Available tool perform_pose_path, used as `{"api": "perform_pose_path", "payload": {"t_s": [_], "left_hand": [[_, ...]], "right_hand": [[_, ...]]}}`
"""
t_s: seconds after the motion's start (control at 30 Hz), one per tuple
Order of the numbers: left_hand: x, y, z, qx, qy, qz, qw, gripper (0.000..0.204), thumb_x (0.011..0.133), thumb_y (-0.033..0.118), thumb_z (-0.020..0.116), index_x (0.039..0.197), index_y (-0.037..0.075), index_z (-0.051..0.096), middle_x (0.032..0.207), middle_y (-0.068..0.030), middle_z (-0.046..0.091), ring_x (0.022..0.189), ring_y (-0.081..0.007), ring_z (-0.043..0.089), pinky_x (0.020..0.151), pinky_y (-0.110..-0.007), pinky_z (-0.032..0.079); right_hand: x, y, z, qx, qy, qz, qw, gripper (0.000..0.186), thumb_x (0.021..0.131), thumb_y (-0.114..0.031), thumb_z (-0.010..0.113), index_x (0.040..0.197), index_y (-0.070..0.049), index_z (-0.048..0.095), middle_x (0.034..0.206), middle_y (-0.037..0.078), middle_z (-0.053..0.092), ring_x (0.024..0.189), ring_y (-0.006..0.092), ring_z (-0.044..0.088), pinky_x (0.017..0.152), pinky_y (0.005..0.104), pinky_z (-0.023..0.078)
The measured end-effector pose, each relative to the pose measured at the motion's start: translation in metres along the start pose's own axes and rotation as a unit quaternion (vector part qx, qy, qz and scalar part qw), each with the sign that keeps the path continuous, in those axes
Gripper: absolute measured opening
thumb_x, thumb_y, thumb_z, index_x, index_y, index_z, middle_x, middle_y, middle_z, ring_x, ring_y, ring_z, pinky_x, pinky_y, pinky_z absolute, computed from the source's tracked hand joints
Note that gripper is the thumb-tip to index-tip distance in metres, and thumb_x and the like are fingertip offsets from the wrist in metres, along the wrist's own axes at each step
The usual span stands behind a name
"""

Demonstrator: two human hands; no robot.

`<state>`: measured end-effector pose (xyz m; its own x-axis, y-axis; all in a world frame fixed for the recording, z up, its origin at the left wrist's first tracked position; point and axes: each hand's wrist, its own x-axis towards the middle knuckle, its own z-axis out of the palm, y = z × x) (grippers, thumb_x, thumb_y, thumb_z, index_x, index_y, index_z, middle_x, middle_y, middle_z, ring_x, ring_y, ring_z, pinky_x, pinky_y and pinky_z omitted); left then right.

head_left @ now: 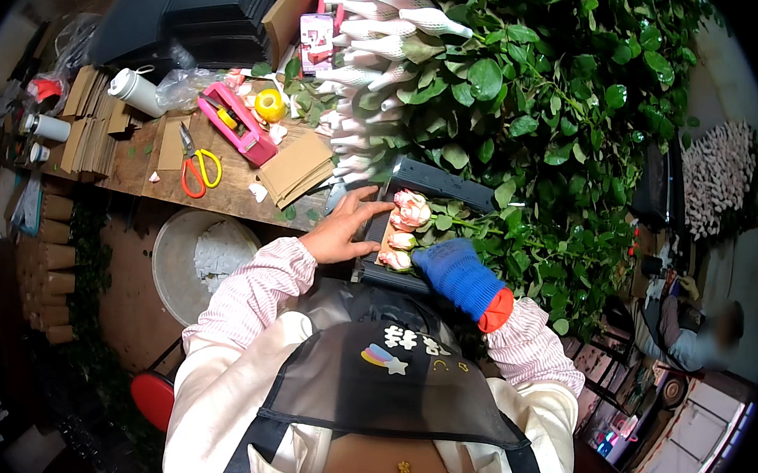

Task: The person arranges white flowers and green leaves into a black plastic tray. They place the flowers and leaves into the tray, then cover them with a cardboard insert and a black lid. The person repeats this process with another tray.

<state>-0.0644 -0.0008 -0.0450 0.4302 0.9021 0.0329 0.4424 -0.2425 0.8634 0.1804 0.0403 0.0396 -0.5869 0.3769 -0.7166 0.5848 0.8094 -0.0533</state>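
Pink-and-white roses point(410, 210) lie with their heads to the left in a black trough-like frame point(442, 183), against a brown cardboard strip. My left hand point(344, 229) is bare, its fingers spread, with the tips touching the frame's left end beside the heads. A blue knitted glove with an orange-red cuff covers my right hand point(459, 272). Its fingers close at the neck of the nearest rose point(395, 260), whose stem is hidden under the glove. Green leafy stems point(521, 258) run off to the right.
Many white-netted flower heads point(379, 29) and a bank of leaves point(581, 92) fill the back. On the wooden table are scissors point(198, 167), a pink tape dispenser point(237, 123), yellow tape point(270, 105) and cardboard pieces point(296, 169). Below stands a white bucket point(180, 264). Another person point(691, 331) is at far right.
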Motion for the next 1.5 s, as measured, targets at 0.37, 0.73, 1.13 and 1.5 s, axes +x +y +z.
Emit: {"api": "perform_pose_path", "payload": {"t_s": [0.37, 0.73, 1.13, 1.5], "left_hand": [[0.016, -0.002, 0.001, -0.093, -0.091, -0.087, 0.988, 0.095, 0.076, 0.040, 0.085, 0.151, 0.016, 0.033, 0.156, -0.0332, 0.012, 0.146, -0.0529, 0.014, 0.120, -0.054, 0.023], [0.009, 0.012, 0.029, -0.027, -0.027, -0.084, 0.996, 0.103, 0.072, 0.050, 0.087, 0.149, 0.011, 0.030, 0.158, -0.0350, 0.006, 0.147, -0.0564, 0.012, 0.120, -0.056, 0.021], [0.011, 0.003, 0.034, -0.041, -0.002, -0.093, 0.995, 0.094, 0.073, 0.045, 0.087, 0.145, 0.010, 0.037, 0.157, -0.0322, 0.014, 0.145, -0.0525, 0.019, 0.119, -0.055, 0.025], [0.011, 0.017, 0.045, -0.049, 0.117, -0.086, 0.988, 0.074, 0.076, 0.035, 0.085, 0.137, 0.011, 0.051, 0.152, -0.0273, 0.032, 0.137, -0.0467, 0.036, 0.115, -0.049, 0.032]], "right_hand": [[0.018, -0.023, -0.010, -0.059, -0.081, 0.056, 0.993, 0.022, 0.095, -0.025, 0.060, 0.110, -0.017, 0.074, 0.100, 0.013, 0.076, 0.092, 0.0274, 0.074, 0.073, 0.0456, 0.054], [-0.019, -0.002, 0.022, 0.178, 0.335, 0.092, 0.921, 0.024, 0.090, -0.034, 0.064, 0.101, -0.013, 0.062, 0.081, 0.011, 0.070, 0.076, 0.0339, 0.068, 0.067, 0.0465, 0.052], [0.013, 0.002, 0.032, 0.124, 0.286, 0.035, 0.949, 0.023, 0.091, -0.032, 0.062, 0.103, -0.012, 0.059, 0.081, 0.012, 0.070, 0.073, 0.0335, 0.069, 0.065, 0.0470, 0.052], [0.010, -0.006, 0.033, 0.169, 0.325, 0.180, 0.913, 0.035, 0.091, -0.037, 0.063, 0.115, -0.012, 0.060, 0.077, 0.012, 0.069, 0.070, 0.0321, 0.068, 0.063, 0.0458, 0.052]]}}
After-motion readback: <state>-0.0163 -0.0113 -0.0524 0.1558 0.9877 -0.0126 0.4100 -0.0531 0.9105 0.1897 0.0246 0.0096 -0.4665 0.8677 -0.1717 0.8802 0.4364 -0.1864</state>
